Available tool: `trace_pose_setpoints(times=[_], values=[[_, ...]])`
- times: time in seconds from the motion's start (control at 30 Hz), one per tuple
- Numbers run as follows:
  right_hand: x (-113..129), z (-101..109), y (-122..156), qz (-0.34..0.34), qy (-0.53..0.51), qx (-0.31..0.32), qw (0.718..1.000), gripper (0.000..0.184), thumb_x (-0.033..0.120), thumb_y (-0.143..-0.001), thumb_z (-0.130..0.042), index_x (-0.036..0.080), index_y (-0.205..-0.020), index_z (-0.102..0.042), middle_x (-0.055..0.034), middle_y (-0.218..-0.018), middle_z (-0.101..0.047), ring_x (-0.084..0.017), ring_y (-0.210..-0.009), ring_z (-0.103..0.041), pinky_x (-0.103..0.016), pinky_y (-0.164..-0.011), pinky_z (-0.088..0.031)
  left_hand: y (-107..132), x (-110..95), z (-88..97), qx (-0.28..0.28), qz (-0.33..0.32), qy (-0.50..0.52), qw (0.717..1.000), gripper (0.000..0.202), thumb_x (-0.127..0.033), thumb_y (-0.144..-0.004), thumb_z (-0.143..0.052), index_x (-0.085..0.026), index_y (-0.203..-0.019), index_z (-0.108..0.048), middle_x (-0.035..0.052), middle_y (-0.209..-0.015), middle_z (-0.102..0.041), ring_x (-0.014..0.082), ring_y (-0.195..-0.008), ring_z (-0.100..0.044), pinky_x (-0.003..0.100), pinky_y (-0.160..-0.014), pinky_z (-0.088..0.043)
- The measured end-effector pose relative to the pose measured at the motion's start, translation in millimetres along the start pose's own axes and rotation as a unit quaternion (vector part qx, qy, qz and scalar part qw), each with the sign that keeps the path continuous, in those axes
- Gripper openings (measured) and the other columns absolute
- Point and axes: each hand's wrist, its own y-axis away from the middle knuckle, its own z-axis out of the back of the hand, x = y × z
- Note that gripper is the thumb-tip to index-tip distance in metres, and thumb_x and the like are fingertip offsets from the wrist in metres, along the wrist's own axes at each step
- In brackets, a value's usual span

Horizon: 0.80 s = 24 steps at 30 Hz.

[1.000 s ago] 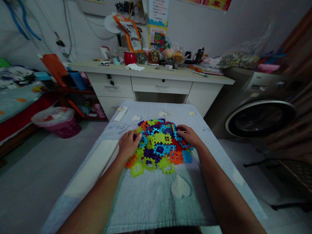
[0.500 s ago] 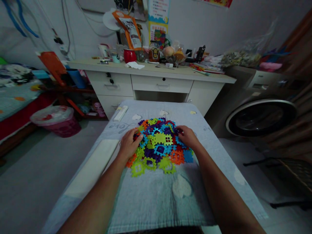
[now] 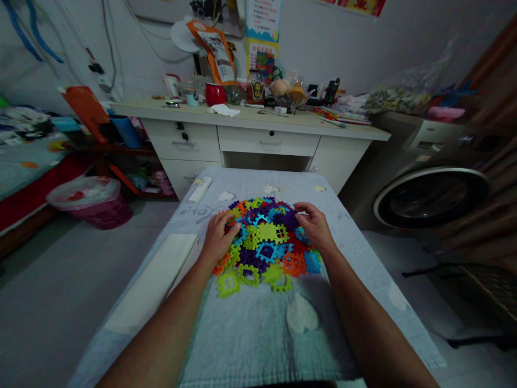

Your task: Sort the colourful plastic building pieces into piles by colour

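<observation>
A loose heap of toothed plastic pieces (image 3: 266, 233), in lime, blue, purple, orange and red, lay in the middle of a counter (image 3: 242, 339) spread with a pale blue cloth. They overlapped at all angles, several with window-like openings, such as the lime frame (image 3: 228, 283) at the near edge. From where I stood they looked light, stiff and fairly tough, perhaps a little slick, their teeth apt to snag on neighbours; a flat pinch on a rim or across an opening would likely suit them best. The person's left hand (image 3: 216, 237) curved round the heap's left side, partly open, thumb apart from the fingers; whether it gripped anything I could not tell. The right hand (image 3: 315, 227) was narrower, thumb and forefinger close together at the edge of a purple piece (image 3: 287, 219), though I could not make out whether they pinched it.
</observation>
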Motion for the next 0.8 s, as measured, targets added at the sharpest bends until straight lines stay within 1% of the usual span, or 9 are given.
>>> trace_pose_setpoints(times=[0.13, 0.23, 0.3, 0.37, 0.47, 0.53, 0.63, 0.7, 0.8], values=[[-5.0, 1.3, -0.8, 0.005, -0.018, 0.027, 0.999, 0.036, 0.042, -0.082, -0.053, 0.02, -0.11, -0.06, -0.0079, -0.104, -0.069, -0.021, -0.096, -0.065, -0.033, -0.086, -0.051, -0.8, 0.6, 0.4, 0.005, 0.004, 0.002, 1.0, 0.039, -0.047, -0.086, -0.051, -0.021, -0.111, -0.064, 0.0089, -0.12, -0.061, 0.0253, -0.121, -0.051, 0.043, -0.11, -0.036], [-7.9, 9.2, -2.5, 0.017, 0.021, 0.011, 1.0, 0.033, 0.042, -0.085, -0.05, 0.02, -0.108, -0.062, -0.0079, -0.1, -0.072, -0.022, -0.099, -0.065, -0.035, -0.092, -0.048, -1.2, 0.7, 0.6, 0.008, 0.003, 0.001, 1.0, 0.037, -0.047, -0.086, -0.051, -0.022, -0.11, -0.064, 0.0072, -0.118, -0.062, 0.024, -0.118, -0.052, 0.042, -0.109, -0.038], [-12.3, 20.6, -5.2, 0.03, 0.067, -0.03, 0.997, 0.031, 0.04, -0.086, -0.048, 0.02, -0.104, -0.064, -0.0084, -0.101, -0.072, -0.022, -0.1, -0.064, -0.037, -0.095, -0.046, -1.4, 0.8, 0.9, 0.011, 0.003, 0.0, 1.0, 0.036, -0.047, -0.086, -0.051, -0.023, -0.11, -0.063, 0.0065, -0.117, -0.063, 0.0236, -0.117, -0.053, 0.041, -0.108, -0.038], [-20.7, 37.0, -8.9, 0.027, 0.121, -0.074, 0.99, 0.031, 0.037, -0.086, -0.046, 0.019, -0.101, -0.066, -0.0091, -0.104, -0.072, -0.023, -0.1, -0.063, -0.038, -0.094, -0.046, -1.5, 1.5, 1.1, 0.011, 0.005, 0.0, 1.0, 0.037, -0.048, -0.085, -0.051, -0.023, -0.11, -0.063, 0.0064, -0.117, -0.063, 0.024, -0.117, -0.054, 0.041, -0.108, -0.039], [-39.9, 64.9, -13.8, -0.015, 0.203, -0.106, 0.973, 0.029, 0.033, -0.082, -0.049, 0.018, -0.098, -0.068, -0.0103, -0.102, -0.071, -0.024, -0.091, -0.063, -0.038, -0.085, -0.049, -1.7, 3.5, 0.9, 0.011, 0.006, 0.002, 1.0, 0.039, -0.049, -0.085, -0.051, -0.022, -0.11, -0.063, 0.007, -0.117, -0.063, 0.0248, -0.117, -0.054, 0.042, -0.107, -0.039], [-53.0, 79.9, -14.7, -0.06, 0.247, -0.076, 0.964, 0.027, 0.031, -0.077, -0.056, 0.018, -0.096, -0.069, -0.0105, -0.097, -0.07, -0.023, -0.083, -0.063, -0.038, -0.08, -0.049, -2.2, 5.0, 1.1, 0.014, 0.008, 0.0, 1.0, 0.041, -0.051, -0.085, -0.051, -0.022, -0.111, -0.063, 0.0074, -0.118, -0.063, 0.0248, -0.118, -0.054, 0.042, -0.108, -0.039], [-66.1, 90.5, -13.1, -0.097, 0.256, 0.03, 0.961, 0.03, 0.033, -0.071, -0.067, 0.018, -0.096, -0.07, -0.0088, -0.095, -0.07, -0.02, -0.079, -0.062, -0.035, -0.078, -0.049, -3.4, 6.4, 2.5, 0.023, 0.008, -0.012, 1.0, 0.043, -0.052, -0.085, -0.052, -0.022, -0.113, -0.062, 0.0076, -0.12, -0.063, 0.0245, -0.118, -0.054, 0.041, -0.108, -0.039], [-69.5, 90.8, -12.0, -0.083, 0.256, 0.083, 0.959, 0.034, 0.034, -0.067, -0.073, 0.018, -0.097, -0.07, -0.007, -0.093, -0.07, -0.019, -0.078, -0.061, -0.033, -0.076, -0.049, -4.1, 6.5, 3.9, 0.028, 0.005, -0.021, 0.999, 0.045, -0.052, -0.085, -0.052, -0.021, -0.115, -0.061, 0.0082, -0.121, -0.063, 0.0246, -0.117, -0.055, 0.042, -0.108, -0.039], [-69.6, 87.2, -12.1, -0.053, 0.281, 0.11, 0.952, 0.033, 0.031, -0.063, -0.075, 0.018, -0.094, -0.071, -0.0044, -0.086, -0.068, -0.018, -0.075, -0.058, -0.031, -0.072, -0.047, -4.4, 6.0, 5.0, 0.031, 0.005, -0.038, 0.999, 0.045, -0.052, -0.085, -0.051, -0.02, -0.115, -0.061, 0.0095, -0.121, -0.061, 0.0259, -0.119, -0.053, 0.043, -0.109, -0.038]])
